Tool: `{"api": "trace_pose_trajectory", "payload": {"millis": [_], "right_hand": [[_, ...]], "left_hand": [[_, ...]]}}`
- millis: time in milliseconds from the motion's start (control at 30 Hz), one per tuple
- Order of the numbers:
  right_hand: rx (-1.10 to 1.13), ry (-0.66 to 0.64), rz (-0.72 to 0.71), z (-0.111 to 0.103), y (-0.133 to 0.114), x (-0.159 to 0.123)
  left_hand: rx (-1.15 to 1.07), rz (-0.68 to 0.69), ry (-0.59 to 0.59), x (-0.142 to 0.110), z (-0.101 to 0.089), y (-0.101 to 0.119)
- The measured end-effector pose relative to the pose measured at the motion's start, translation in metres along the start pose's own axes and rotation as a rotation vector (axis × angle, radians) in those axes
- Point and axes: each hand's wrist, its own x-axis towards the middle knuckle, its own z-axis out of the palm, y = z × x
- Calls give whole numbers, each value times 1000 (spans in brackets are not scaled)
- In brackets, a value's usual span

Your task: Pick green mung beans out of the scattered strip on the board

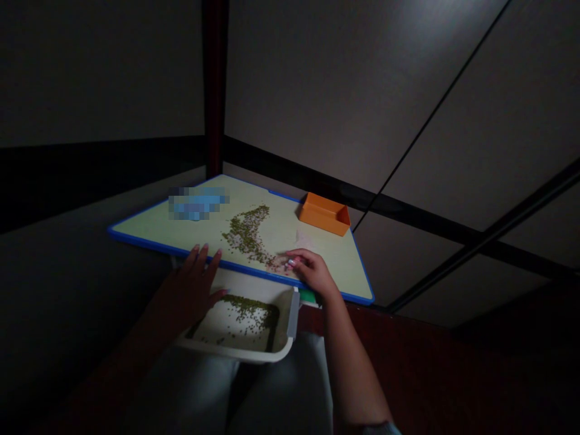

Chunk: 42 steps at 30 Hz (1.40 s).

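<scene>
A pale yellow board (158, 226) with a blue rim lies in front of me, with a heap of small green beans (247, 232) spread over its middle. My right hand (310, 269) rests on the board's near edge, fingers curled in a pinch at the pinkish end of the bean trail. My left hand (194, 281) lies below the board's near rim with fingers stretched out, thumb over the white tray (281, 353). That tray sits on my lap and holds several green beans (249, 311).
An orange box (325, 212) stands at the board's far right corner. A blurred blue patch (199, 202) lies on the board's far left. Dark partition walls with black strips surround the board. Something green (308, 296) shows under the board's near edge.
</scene>
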Motion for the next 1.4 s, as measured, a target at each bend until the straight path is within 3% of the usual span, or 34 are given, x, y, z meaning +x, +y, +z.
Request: {"api": "trace_pose_trajectory", "payload": {"millis": [167,333,433,833,1267,1400], "right_hand": [[39,63,11,0,4,-2],[11,314,6,1,13,-3],[-35,399,37,0,16,-4],[-92,235,23,1,9,-8],[-209,315,60,1,12,-9],[-176,285,74,1,14,-8]], "left_hand": [[15,20,18,-1,4,-4],[23,10,21,-1,2,-3],[25,9,13,-1,1,-3],[41,9,-1,-2,-1,-1],[31,8,-27,-1,-8,0],[-9,5,-12,-1,-6,-1]]}}
